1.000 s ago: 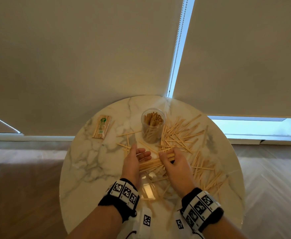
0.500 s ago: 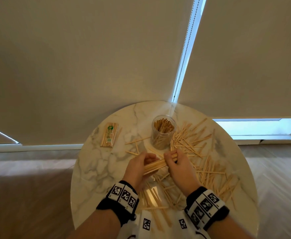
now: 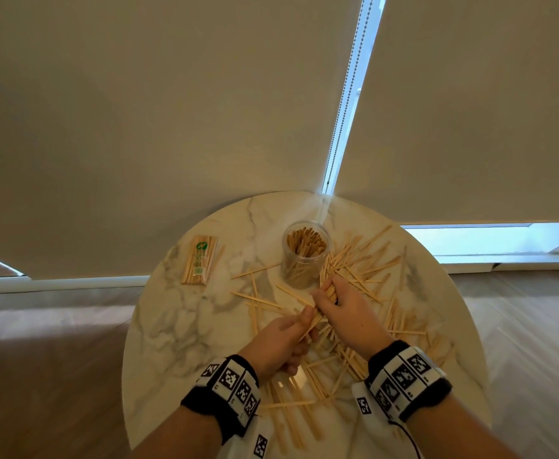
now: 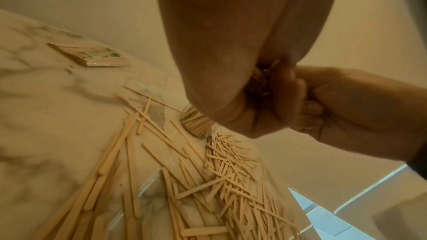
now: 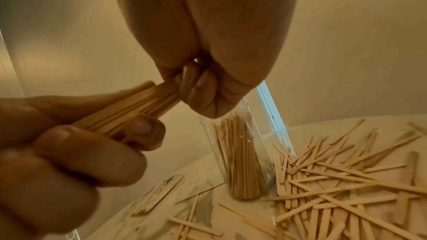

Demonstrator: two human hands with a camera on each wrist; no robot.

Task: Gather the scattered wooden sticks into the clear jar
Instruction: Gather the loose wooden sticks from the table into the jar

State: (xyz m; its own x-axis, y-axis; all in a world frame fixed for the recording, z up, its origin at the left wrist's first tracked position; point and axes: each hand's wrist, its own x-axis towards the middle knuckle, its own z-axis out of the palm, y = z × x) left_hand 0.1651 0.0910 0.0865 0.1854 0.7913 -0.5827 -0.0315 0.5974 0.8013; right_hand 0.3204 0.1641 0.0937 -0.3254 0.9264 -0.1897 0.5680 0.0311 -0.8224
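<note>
Bundle [image 3: 321, 304] in both hands, head view first: your left hand [image 3: 279, 342] pinches its near end, your right hand [image 3: 349, 314] wraps the far end, and the sticks slant up toward the jar [image 3: 305, 253]. That jar stands upright on the tabletop [image 3: 185, 326], already well filled, just beyond your right knuckles. Loose sticks [image 3: 364, 270] fan out to its right and below your wrists, and a sealed packet [image 3: 200, 260] lies well off to the left.

Left wrist view: your left hand [image 4: 221, 61] fills the top, the right hand [image 4: 351, 101] meets it, both grips curled shut, bundle ends barely showing between them. Sticks [image 4: 221, 167] carpet the tabletop [image 4: 46, 116] below.

Right wrist view, the clearest one: left fingers [image 5: 87, 156] clamped round the bundle [image 5: 129, 109], right fingers [image 5: 203, 90] curled on its other end, the jar [image 5: 240, 160] directly under your right hand.

So you're squaring up a handful, I'd say, ahead of loading it. Next move: tip the bundle upright, hand it to one grip, and drop it straight into the mouth. It's crowded in there, so aim for the gap. Plenty remains afterwards.
</note>
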